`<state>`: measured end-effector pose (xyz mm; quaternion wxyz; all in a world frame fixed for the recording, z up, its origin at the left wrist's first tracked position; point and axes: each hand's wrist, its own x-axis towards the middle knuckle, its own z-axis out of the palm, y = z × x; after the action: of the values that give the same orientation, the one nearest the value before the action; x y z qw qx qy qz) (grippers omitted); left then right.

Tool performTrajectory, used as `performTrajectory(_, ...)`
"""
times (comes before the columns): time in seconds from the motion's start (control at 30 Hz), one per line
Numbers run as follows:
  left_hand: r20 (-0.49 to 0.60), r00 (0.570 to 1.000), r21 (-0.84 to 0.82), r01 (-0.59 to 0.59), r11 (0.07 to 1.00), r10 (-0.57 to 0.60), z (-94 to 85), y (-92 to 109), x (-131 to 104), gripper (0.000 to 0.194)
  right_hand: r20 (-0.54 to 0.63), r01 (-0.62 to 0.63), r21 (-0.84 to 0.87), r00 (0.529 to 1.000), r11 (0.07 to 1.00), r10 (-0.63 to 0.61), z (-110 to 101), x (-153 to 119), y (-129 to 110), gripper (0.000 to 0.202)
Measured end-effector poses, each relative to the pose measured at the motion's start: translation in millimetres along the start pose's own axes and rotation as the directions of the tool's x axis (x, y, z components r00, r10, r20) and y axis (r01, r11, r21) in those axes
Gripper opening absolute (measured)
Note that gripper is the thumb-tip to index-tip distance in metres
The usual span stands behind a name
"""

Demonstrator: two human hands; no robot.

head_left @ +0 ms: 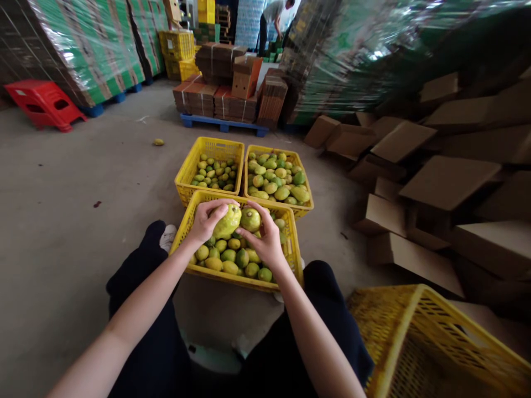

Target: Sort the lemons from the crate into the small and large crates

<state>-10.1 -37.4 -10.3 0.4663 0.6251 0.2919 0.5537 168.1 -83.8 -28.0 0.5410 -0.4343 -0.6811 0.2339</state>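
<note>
My left hand is closed around a large, bumpy yellow-green lemon. Beside it, my right hand grips a rounder, greener lemon between thumb and fingers. Both fruits are held close together above the nearest yellow crate, which stands between my legs and holds many yellow and green lemons. Just beyond it stand two more yellow crates: the left one has smaller lemons low inside, while the right one is filled higher with larger lemons.
A yellow crate stands by my right leg. Cardboard boxes lie piled on the right. Flattened cartons sit on a blue pallet. At left are a red stool and a loose lemon. A person bends over far back.
</note>
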Motion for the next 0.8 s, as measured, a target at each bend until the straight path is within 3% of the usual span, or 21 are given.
performTrajectory(0.3,0.018,0.999,0.0,0.032,0.999,-0.032,2.8,3.1,1.1,0.039,0.004,-0.214,0.119,0.977,0.97,0.215,8.8,-5.6,-2.4,0.048)
performTrajectory(0.5,0.037,0.998,0.001,0.042,0.999,-0.042,5.7,4.6,-0.4,0.038,0.018,-0.26,0.198,0.965,0.945,0.262,4.3,-0.8,-9.0,0.049)
performTrajectory(0.8,0.029,0.999,0.015,0.026,1.0,-0.027,5.9,2.6,-0.2,0.037,0.028,-0.275,0.168,0.961,0.947,0.274,1.7,0.3,-10.6,0.049)
